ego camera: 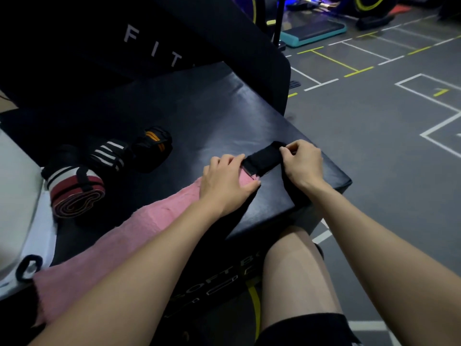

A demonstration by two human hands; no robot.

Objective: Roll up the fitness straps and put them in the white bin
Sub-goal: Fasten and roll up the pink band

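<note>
A long pink strap (139,228) lies flat across the black soft box (219,113), running from lower left to its black end piece (264,158) near the box's right corner. My left hand (224,181) presses on the strap where pink meets black, fingers fairly straight. My right hand (301,161) pinches the far tip of the black end piece. Three rolled straps sit to the left: a red-and-white roll (74,193), a black roll with white stripes (107,153) and a black roll with orange stripes (152,146). The white bin (15,196) is at the left edge.
A black padded bench back with white letters (149,43) leans over the box's far side. My bare knee (294,270) is just below the box's front corner. Grey gym floor with white and yellow lines (374,121) spreads to the right, with a teal step platform (314,33) beyond.
</note>
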